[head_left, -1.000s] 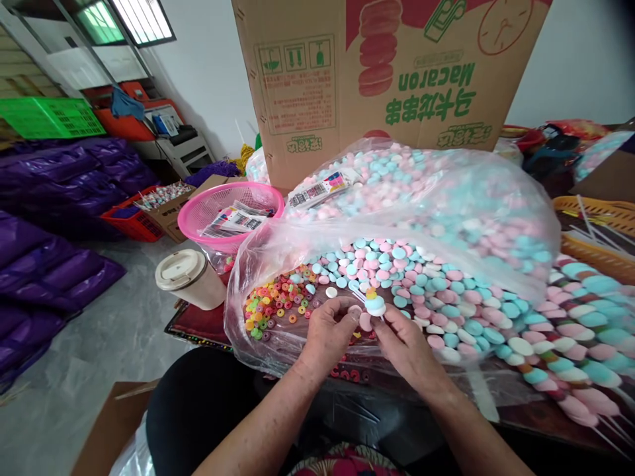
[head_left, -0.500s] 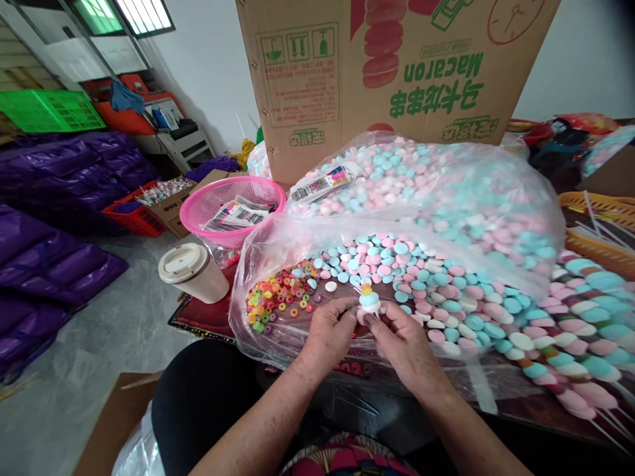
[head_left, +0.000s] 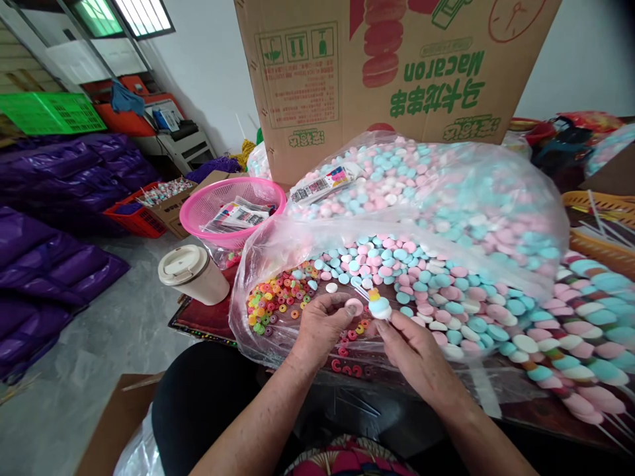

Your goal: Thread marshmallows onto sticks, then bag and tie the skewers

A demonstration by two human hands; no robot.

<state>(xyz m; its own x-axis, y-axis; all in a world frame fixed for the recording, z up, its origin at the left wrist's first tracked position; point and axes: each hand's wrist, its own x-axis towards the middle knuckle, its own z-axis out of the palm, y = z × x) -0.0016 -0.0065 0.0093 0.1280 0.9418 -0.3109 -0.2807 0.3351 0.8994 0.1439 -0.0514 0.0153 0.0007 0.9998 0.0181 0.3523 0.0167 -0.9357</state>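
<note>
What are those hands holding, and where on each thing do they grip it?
The left hand pinches a pink disc by its left edge; the right hand holds a small blue-and-white stack at its lower, white end.

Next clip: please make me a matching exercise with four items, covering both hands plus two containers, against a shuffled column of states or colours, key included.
Column one
1. Left hand
2. Right hand
3. Mesh basket
4. Lidded cup

Column two
A. Pink, with printed packets inside
B. Holding a blue-and-white stack with a yellow piece on top
C. Off-white, standing upright
D. Pinching a pink round candy

Pairs: 1-D, 2-B, 3-A, 4-C
</note>
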